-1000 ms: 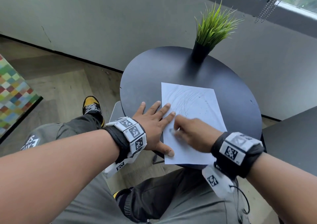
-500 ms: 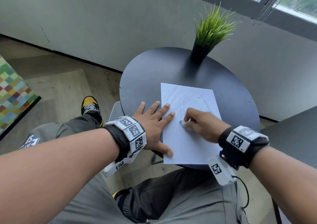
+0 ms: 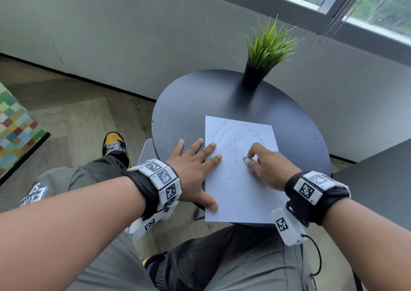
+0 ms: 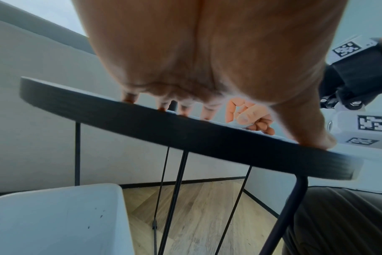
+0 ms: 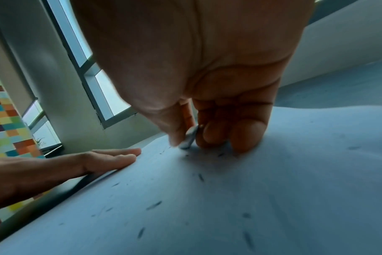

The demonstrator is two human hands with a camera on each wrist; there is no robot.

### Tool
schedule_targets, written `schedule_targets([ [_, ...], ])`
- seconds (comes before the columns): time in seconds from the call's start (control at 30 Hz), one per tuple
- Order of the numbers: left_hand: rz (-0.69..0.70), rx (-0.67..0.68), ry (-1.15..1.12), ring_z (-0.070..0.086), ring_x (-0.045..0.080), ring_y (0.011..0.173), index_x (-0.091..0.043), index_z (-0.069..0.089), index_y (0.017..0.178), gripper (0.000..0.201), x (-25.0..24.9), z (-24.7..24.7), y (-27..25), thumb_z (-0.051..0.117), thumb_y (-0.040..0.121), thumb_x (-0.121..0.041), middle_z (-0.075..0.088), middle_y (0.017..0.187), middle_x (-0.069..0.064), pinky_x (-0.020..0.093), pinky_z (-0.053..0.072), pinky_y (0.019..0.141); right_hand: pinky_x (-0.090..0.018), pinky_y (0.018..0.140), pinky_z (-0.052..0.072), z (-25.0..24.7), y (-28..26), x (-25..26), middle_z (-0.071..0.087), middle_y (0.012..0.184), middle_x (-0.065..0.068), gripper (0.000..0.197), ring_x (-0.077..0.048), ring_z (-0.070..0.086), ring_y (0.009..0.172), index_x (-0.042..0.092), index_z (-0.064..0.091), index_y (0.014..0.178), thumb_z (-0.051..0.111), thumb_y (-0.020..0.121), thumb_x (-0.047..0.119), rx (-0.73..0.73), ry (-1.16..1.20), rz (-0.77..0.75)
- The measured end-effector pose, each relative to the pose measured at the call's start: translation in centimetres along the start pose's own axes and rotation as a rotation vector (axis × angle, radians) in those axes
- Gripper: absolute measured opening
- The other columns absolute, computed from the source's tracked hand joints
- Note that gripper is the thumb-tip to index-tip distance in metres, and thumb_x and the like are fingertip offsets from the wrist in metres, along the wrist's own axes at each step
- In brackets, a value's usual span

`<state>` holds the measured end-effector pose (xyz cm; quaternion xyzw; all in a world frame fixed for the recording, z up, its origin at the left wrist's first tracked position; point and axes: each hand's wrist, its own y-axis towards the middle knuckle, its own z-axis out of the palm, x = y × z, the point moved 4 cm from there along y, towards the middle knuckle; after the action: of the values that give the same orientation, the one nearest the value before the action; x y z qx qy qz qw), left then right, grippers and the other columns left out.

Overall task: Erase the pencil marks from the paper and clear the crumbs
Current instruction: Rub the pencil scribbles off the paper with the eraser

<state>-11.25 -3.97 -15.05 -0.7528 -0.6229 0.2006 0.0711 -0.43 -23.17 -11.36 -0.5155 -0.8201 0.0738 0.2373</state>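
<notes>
A white sheet of paper (image 3: 235, 186) lies on the round black table (image 3: 200, 103), its far half covered in faint pencil scribbles (image 3: 233, 139). My right hand (image 3: 264, 166) pinches a small whitish eraser (image 3: 245, 160) and presses it onto the sheet's middle; the right wrist view shows the eraser (image 5: 189, 138) between thumb and fingers. Dark eraser crumbs (image 5: 154, 205) are scattered over the near paper. My left hand (image 3: 195, 168) lies flat, fingers spread, holding down the paper's left edge, thumb near the table rim.
A potted green grass plant (image 3: 264, 52) stands at the table's far side. A white bin (image 4: 55, 219) sits on the floor under the table's left edge, beside thin black table legs (image 4: 175, 198). Another dark tabletop (image 3: 382, 179) is at right.
My right hand with the eraser has slid away from me and to the right over the paper, from beside the left fingertips toward the scribbled middle. The left hand has stayed put.
</notes>
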Motion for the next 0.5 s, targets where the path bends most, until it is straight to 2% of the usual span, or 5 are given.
schedule_targets([
  [0.07, 0.005, -0.042, -0.047, -0.022, 0.020, 0.150, -0.036, 0.004, 0.157, 0.114, 0.2, -0.5, -0.3, 0.045, 0.067, -0.093, -0.014, 0.165, -0.006, 0.059, -0.009, 0.119, -0.040, 0.071, 0.055, 0.1, -0.4, 0.4, 0.064, 0.082, 0.001, 0.017, -0.023, 0.062, 0.073, 0.032, 0.044, 0.094, 0.047, 0.094, 0.049, 0.030, -0.015, -0.011],
  [0.13, -0.021, -0.073, -0.062, -0.018, 0.018, 0.151, -0.035, 0.008, 0.157, 0.110, 0.7, -1.1, -0.5, 0.045, 0.070, -0.091, -0.013, 0.166, -0.007, 0.055, -0.007, 0.121, -0.041, 0.072, 0.055, -0.3, -0.5, 0.9, 0.064, 0.083, 0.000, 0.018, -0.022, 0.062, 0.073, 0.032, 0.045, 0.095, 0.047, 0.095, 0.049, 0.032, -0.039, -0.033],
  [0.27, -0.078, -0.056, -0.004, -0.018, 0.021, 0.151, -0.026, -0.004, 0.158, 0.128, 1.0, -1.2, -0.3, 0.042, 0.062, -0.098, -0.015, 0.165, -0.007, 0.059, -0.002, 0.120, -0.035, 0.073, 0.050, -1.0, -0.3, 3.2, 0.063, 0.089, 0.001, 0.022, -0.020, 0.059, 0.081, 0.027, 0.048, 0.098, 0.049, 0.096, 0.049, -0.016, -0.010, -0.101],
  [0.4, -0.039, -0.019, 0.036, -0.019, 0.021, 0.151, -0.029, -0.007, 0.157, 0.133, 0.5, -0.8, 0.0, 0.045, 0.056, -0.099, -0.017, 0.164, -0.013, 0.068, 0.000, 0.115, -0.032, 0.072, 0.043, -1.0, 1.1, 5.5, 0.064, 0.093, 0.001, 0.023, -0.021, 0.057, 0.087, 0.025, 0.050, 0.100, 0.050, 0.096, 0.048, -0.024, 0.008, -0.173],
  [0.5, -0.022, 0.003, 0.052, -0.022, 0.019, 0.150, -0.028, -0.014, 0.156, 0.138, 0.9, -0.6, 0.0, 0.045, 0.053, -0.100, -0.022, 0.163, -0.015, 0.067, 0.000, 0.115, -0.033, 0.076, 0.043, -0.7, 2.4, 5.4, 0.064, 0.097, 0.000, 0.023, -0.023, 0.056, 0.089, 0.026, 0.049, 0.102, 0.049, 0.096, 0.048, 0.004, -0.018, -0.134],
])
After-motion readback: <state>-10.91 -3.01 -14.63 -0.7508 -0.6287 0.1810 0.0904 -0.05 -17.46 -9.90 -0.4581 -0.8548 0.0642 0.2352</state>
